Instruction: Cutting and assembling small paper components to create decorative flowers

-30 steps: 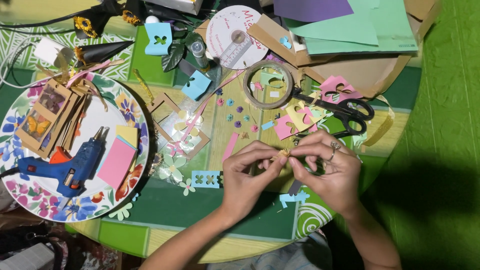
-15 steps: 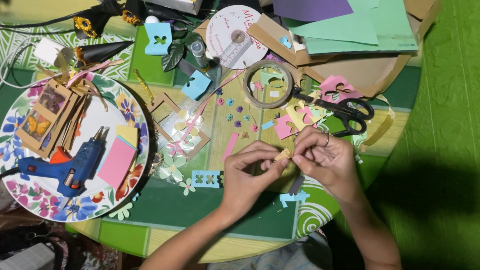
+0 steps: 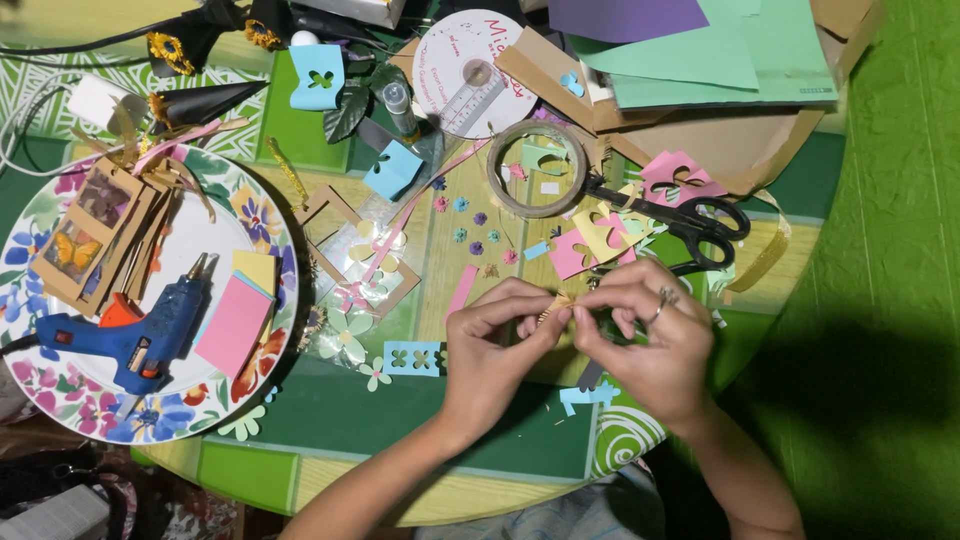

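Both hands meet over the round tabletop [image 3: 500,440], just below the black-handled scissors [image 3: 690,215]. The left hand [image 3: 490,345] has thumb and forefinger pinched shut on a small yellowish paper piece [image 3: 556,305]; the right hand [image 3: 650,335], with a ring on one finger, pinches the same piece from the opposite side. The piece is held clear of the surface between the two sets of fingertips; its exact shape cannot be made out.

Taking the scissors as landmark: a roll of clear tape [image 3: 540,165] lies just to their left, and pink and yellow punched paper scraps [image 3: 590,240] sit against their blades. Above them lie sheets of green paper [image 3: 720,55] on brown cardboard. Further left and above is a white disc [image 3: 470,55]. Well to the left stands a flower-patterned plate [image 3: 255,225] carrying a blue glue gun [image 3: 130,335], a pink and yellow pad of notes [image 3: 238,315] and small brown card frames [image 3: 85,230]. Below and left of the scissors, beside the left hand, lies a light blue punched strip [image 3: 412,357].
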